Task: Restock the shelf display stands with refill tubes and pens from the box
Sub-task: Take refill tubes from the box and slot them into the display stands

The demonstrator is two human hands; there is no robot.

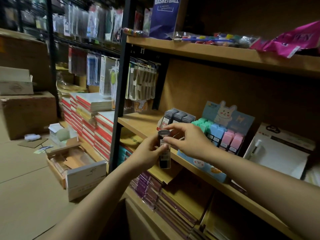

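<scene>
Both hands (149, 149) pinching dark refill tube (164, 153) before wooden shelf (138, 125); dim stockroom

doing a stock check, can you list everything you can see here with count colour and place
refill tube: one, dark grey, held in front of the middle shelf
grey display stand: one, rows of grey tubes, middle shelf, left
rabbit display stand: one, green, blue and pink cases, middle shelf
whiteboard pack: one, white, middle shelf, right
notebook stacks: several, red-edged, left of shelf
open box: one, tan, on floor
left hand: grips the tube
right hand: pinches the tube's top
</scene>
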